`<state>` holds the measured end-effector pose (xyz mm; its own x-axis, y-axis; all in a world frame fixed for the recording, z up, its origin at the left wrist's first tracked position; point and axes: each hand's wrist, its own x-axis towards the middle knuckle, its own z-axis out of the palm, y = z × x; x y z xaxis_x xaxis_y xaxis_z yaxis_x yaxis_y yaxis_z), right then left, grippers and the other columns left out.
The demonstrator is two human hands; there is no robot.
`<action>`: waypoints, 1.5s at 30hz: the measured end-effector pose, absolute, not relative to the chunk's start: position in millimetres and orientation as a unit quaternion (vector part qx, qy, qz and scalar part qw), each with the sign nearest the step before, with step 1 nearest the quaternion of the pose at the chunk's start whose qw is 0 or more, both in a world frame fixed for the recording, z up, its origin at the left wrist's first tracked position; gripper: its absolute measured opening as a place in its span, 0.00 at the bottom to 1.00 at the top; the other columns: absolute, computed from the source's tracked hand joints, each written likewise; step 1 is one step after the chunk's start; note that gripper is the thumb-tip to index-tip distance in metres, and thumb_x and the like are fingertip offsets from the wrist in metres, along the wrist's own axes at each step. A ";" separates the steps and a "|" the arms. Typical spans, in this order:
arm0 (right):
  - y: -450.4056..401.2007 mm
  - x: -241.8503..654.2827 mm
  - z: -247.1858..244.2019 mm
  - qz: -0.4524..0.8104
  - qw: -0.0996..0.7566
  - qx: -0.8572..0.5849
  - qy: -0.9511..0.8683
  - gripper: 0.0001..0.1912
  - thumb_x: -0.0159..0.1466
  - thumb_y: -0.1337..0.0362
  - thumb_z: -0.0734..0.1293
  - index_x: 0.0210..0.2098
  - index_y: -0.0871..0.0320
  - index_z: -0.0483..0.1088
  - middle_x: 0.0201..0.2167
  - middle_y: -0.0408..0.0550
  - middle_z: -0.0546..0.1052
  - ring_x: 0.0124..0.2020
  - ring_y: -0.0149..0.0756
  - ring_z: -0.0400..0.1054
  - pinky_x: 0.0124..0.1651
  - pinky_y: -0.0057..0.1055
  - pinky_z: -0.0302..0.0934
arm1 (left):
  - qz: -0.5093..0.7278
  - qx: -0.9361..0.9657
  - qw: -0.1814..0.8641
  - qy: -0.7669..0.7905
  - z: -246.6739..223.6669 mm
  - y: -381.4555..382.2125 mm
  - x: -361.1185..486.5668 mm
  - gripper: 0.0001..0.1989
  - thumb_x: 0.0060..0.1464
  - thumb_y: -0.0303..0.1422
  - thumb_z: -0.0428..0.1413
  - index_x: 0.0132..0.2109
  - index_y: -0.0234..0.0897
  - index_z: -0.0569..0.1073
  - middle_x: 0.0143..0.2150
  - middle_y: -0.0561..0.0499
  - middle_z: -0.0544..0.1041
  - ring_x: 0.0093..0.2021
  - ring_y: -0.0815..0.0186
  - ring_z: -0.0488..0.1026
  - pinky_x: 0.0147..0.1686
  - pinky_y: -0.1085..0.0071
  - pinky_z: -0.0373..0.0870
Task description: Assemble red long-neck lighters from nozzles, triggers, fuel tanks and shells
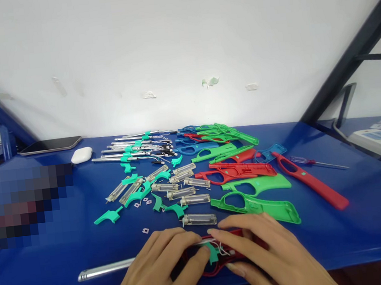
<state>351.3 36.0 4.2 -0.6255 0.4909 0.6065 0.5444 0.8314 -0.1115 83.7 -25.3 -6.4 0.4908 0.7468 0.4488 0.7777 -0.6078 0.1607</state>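
Note:
At the table's front edge lies a red lighter shell half (213, 270), partly hidden under both hands. My left hand (165, 265) is closed on its front end, thumb against the green trigger (212, 254) inside it. A silver metal tube (105, 269) sticks out to the left from beneath that hand. My right hand (270, 252) grips the rear of the same shell, with fingertips beside the thin white wires (224, 248). Just beyond the hands, a clear gas tank (199, 219) rests on the table, and a green shell half (258, 205) lies right of it.
Several metal tubes with wires (133, 148) lie at the back. Loose green triggers (109, 216) and clear tanks (164, 187) spread across the middle. Red, green and blue shells sit to the right, near a screwdriver (315, 163). A white earbud case (82, 155) and phone (51, 145) stand back left.

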 end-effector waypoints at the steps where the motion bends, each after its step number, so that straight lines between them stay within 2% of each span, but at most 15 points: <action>1: 35.8 351.3 3.4 -0.045 0.325 -0.287 -0.900 0.21 0.85 0.52 0.57 0.58 0.45 0.81 0.48 0.41 0.89 0.43 0.32 0.87 0.44 0.26 0.81 | -0.242 -0.865 0.032 -0.439 -6.0 -25.4 83.5 0.20 0.75 0.25 0.52 0.64 0.51 0.78 0.59 0.58 0.85 0.55 0.67 0.83 0.57 0.72 0.79; 6: 36.4 350.8 0.6 -0.056 0.329 -0.282 -0.900 0.21 0.84 0.50 0.58 0.56 0.45 0.82 0.49 0.39 0.89 0.43 0.35 0.87 0.47 0.31 0.81 | -0.238 -0.869 0.064 -0.429 -6.2 -26.4 82.1 0.16 0.79 0.31 0.52 0.64 0.51 0.78 0.59 0.61 0.86 0.58 0.67 0.82 0.61 0.72 0.77; 10: 36.4 349.3 3.1 -0.045 0.351 -0.298 -0.886 0.20 0.84 0.49 0.59 0.53 0.42 0.82 0.46 0.34 0.89 0.41 0.31 0.86 0.48 0.27 0.79 | -0.232 -0.860 0.117 -0.439 -9.5 -29.0 81.5 0.16 0.80 0.33 0.50 0.67 0.49 0.77 0.61 0.63 0.85 0.60 0.68 0.82 0.68 0.72 0.71; 13: 35.8 347.5 6.4 -0.036 0.362 -0.303 -0.881 0.20 0.84 0.49 0.59 0.52 0.42 0.82 0.44 0.32 0.89 0.39 0.28 0.85 0.47 0.24 0.78 | -0.229 -0.857 0.131 -0.442 -12.5 -29.6 79.6 0.16 0.80 0.33 0.50 0.66 0.49 0.77 0.62 0.65 0.85 0.61 0.68 0.82 0.68 0.71 0.71; 17: 36.0 346.5 7.8 -0.034 0.369 -0.299 -0.880 0.21 0.84 0.49 0.58 0.50 0.43 0.82 0.43 0.33 0.89 0.38 0.29 0.85 0.46 0.25 0.77 | -0.222 -0.867 0.114 -0.432 -12.9 -26.7 77.9 0.15 0.80 0.33 0.51 0.64 0.50 0.78 0.64 0.65 0.84 0.62 0.66 0.81 0.65 0.72 0.75; 24: 38.1 346.9 4.5 -0.031 0.366 -0.301 -0.880 0.20 0.84 0.49 0.58 0.52 0.42 0.81 0.43 0.33 0.88 0.39 0.28 0.85 0.46 0.25 0.78 | -0.234 -0.865 0.068 -0.439 -7.1 -24.7 81.8 0.16 0.79 0.31 0.50 0.64 0.47 0.77 0.57 0.58 0.85 0.58 0.63 0.81 0.62 0.68 0.78; 29: 37.1 349.3 2.7 -0.025 0.349 -0.294 -0.890 0.19 0.84 0.50 0.58 0.53 0.43 0.80 0.45 0.36 0.88 0.40 0.32 0.86 0.46 0.30 0.79 | -0.247 -0.863 0.041 -0.438 -2.5 -23.2 86.0 0.16 0.79 0.27 0.47 0.61 0.42 0.77 0.50 0.50 0.82 0.49 0.64 0.80 0.51 0.70 0.82; 34: 36.3 350.5 3.1 -0.017 0.338 -0.291 -0.895 0.18 0.84 0.50 0.58 0.54 0.43 0.79 0.45 0.36 0.88 0.40 0.33 0.86 0.45 0.32 0.80 | -0.243 -0.859 0.034 -0.448 -1.2 -21.0 89.5 0.15 0.78 0.27 0.47 0.59 0.42 0.77 0.47 0.49 0.80 0.44 0.64 0.78 0.46 0.70 0.83; 39: 36.8 350.9 2.2 -0.014 0.341 -0.288 -0.895 0.16 0.84 0.51 0.59 0.55 0.43 0.79 0.45 0.37 0.88 0.41 0.32 0.86 0.46 0.30 0.81 | -0.236 -0.862 0.061 -0.445 -1.6 -21.5 89.3 0.16 0.77 0.25 0.46 0.61 0.41 0.75 0.45 0.49 0.79 0.40 0.64 0.77 0.41 0.71 0.83; 45: 37.2 354.3 1.8 0.025 0.357 -0.286 -0.889 0.13 0.83 0.54 0.63 0.55 0.44 0.79 0.45 0.38 0.87 0.44 0.28 0.86 0.49 0.21 0.79 | -0.236 -0.864 0.047 -0.442 -4.8 -24.1 86.4 0.18 0.75 0.23 0.47 0.63 0.41 0.74 0.47 0.49 0.79 0.42 0.63 0.77 0.44 0.70 0.83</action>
<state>354.3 37.2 1.8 -0.5815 0.5265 0.6203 0.4910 0.8350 -0.2484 86.4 -24.1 -4.8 0.4979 0.7414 0.4500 0.7857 -0.6053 0.1280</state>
